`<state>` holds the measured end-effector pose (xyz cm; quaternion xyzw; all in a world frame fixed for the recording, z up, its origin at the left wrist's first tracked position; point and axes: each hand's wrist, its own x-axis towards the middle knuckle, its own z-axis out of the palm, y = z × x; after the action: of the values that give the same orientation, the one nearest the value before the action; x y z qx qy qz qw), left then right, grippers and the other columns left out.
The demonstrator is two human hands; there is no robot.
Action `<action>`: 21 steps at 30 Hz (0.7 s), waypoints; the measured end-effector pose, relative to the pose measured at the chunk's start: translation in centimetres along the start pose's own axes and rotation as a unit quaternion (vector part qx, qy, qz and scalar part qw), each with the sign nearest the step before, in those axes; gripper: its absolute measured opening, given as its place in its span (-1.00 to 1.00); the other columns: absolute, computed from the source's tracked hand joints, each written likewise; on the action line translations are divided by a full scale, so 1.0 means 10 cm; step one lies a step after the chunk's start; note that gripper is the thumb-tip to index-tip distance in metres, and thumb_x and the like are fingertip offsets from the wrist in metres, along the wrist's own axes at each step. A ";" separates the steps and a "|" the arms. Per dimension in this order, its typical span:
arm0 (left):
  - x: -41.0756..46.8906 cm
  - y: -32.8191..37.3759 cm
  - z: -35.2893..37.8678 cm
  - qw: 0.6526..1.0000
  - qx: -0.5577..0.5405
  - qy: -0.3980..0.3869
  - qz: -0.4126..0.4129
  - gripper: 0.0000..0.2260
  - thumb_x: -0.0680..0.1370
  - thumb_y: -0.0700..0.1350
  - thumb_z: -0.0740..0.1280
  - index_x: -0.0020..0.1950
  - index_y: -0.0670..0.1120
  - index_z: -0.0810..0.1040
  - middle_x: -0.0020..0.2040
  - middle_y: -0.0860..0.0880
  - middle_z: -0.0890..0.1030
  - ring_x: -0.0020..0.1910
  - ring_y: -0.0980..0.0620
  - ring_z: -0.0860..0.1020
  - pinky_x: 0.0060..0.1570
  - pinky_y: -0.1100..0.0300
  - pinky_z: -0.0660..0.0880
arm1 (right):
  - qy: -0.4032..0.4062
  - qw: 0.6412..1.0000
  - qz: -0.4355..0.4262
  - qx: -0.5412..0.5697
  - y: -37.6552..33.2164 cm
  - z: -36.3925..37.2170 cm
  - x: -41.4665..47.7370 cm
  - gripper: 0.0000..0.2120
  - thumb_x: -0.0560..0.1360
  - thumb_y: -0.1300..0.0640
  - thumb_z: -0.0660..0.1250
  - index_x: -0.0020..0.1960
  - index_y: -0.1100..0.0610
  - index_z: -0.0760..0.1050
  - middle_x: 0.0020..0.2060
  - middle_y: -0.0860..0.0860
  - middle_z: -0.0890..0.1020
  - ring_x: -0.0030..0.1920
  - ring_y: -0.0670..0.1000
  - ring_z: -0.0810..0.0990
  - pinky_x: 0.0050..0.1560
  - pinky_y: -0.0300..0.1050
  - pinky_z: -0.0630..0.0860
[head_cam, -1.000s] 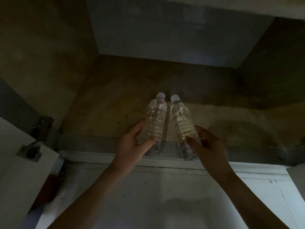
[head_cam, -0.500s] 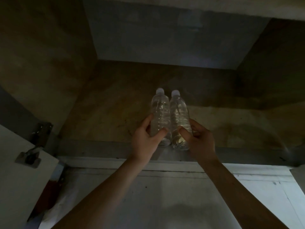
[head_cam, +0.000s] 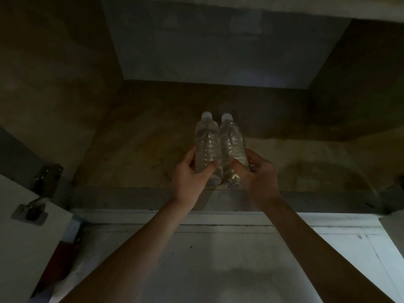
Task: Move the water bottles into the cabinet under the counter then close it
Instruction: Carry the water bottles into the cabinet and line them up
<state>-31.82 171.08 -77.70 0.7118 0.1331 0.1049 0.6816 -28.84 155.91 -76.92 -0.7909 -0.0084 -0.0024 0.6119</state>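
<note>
Two clear water bottles with pale caps stand side by side, touching, just inside the open cabinet. My left hand (head_cam: 189, 174) grips the left bottle (head_cam: 207, 143) round its lower half. My right hand (head_cam: 255, 174) grips the right bottle (head_cam: 232, 141) the same way. Their bases sit at or just above the brown cabinet floor (head_cam: 135, 154), close to its front edge; whether they touch the floor I cannot tell. The cabinet is dim, with a grey back wall (head_cam: 218, 44).
The white cabinet door (head_cam: 24, 232) hangs open at the left, with a metal hinge (head_cam: 30, 212) on it and a hinge plate (head_cam: 48, 176) on the frame. A grey sill (head_cam: 131, 200) runs along the front. White floor tiles (head_cam: 218, 270) lie below.
Both hands have carried the bottles forward past the sill into the cabinet and brought them together until they touch. The bottles now stand more upright.
</note>
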 end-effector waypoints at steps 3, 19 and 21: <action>-0.03 -0.04 -0.02 1.000 0.002 -0.004 0.006 -0.64 0.42 -0.16 0.52 0.19 0.01 0.59 -0.05 0.10 0.70 -0.04 0.19 0.65 0.01 0.11 0.61 | 0.003 1.000 0.004 -0.008 0.00 -0.01 0.00 -0.84 0.48 0.15 0.46 0.04 -0.02 0.65 -0.20 -0.01 0.73 -0.17 0.12 0.72 -0.10 0.16 0.66; -0.74 0.60 -0.51 0.863 0.473 -0.067 0.164 -0.53 0.59 0.09 0.11 0.35 -0.17 0.47 0.16 -0.15 0.59 0.07 -0.08 0.58 -0.03 0.10 0.55 | 0.010 0.928 -0.078 -0.365 -0.51 -0.49 -0.78 -0.53 0.56 -0.10 0.26 0.36 0.15 0.46 0.22 0.17 0.57 0.17 0.19 0.55 0.05 -0.08 0.49; -1.03 1.02 -0.62 0.814 0.544 -0.103 0.175 -0.54 0.59 0.05 0.11 0.33 -0.20 0.50 0.17 -0.18 0.60 0.10 -0.15 0.58 0.04 0.05 0.55 | -0.017 0.911 -0.062 -0.407 -0.89 -0.69 -1.04 -0.48 0.57 -0.15 0.17 0.37 0.15 0.47 0.26 0.16 0.56 0.23 0.20 0.53 0.15 0.01 0.52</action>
<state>-43.08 173.17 -66.85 0.9844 -0.0297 0.0590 0.1633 -39.31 151.37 -66.73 -0.9693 -0.0657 -0.0299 0.2351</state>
